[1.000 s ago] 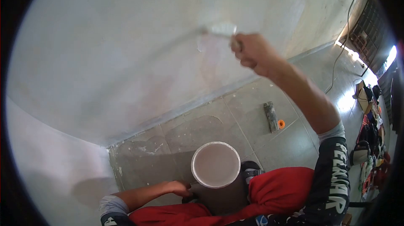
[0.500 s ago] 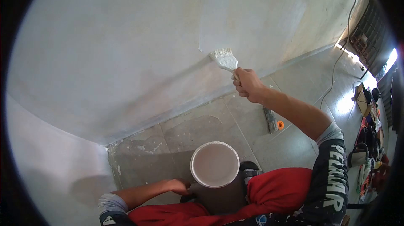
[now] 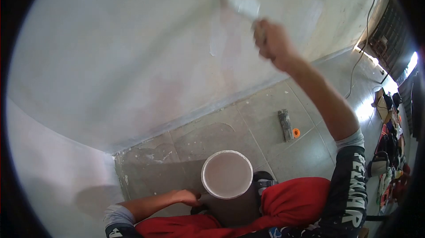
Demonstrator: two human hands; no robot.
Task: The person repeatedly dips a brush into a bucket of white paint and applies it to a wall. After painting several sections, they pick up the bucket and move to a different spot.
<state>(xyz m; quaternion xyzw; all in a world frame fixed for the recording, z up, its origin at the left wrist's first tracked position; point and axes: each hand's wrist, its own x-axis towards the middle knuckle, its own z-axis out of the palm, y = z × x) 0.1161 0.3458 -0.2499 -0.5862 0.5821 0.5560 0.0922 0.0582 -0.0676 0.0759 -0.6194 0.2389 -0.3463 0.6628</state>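
My right hand [image 3: 275, 43] is closed around the handle of a wide paintbrush [image 3: 242, 3], both smeared by motion. The brush's pale bristles are up against the whitish wall [image 3: 110, 52], and its shadow runs down to the left. Between my legs stands a round bucket [image 3: 204, 180] holding pale liquid, its rim coated white. My left hand [image 3: 188, 197] is low beside the bucket's left side, with its fingers mostly hidden in shadow. A wet drip mark shows on the wall below the brush.
On the tiled floor [image 3: 265, 100] lie a dark grey bar-shaped object [image 3: 285, 125] and an orange ring-shaped roll [image 3: 296, 133]. A cable [image 3: 353, 67] hangs down at the right. Clothes and bags [image 3: 387, 149] are piled along the right edge. Another wall [image 3: 48, 167] meets this one at the left.
My right hand has swept the paintbrush upward along the wall, uncovering the floor objects under the forearm. My left hand and the bucket have stayed nearly in place.
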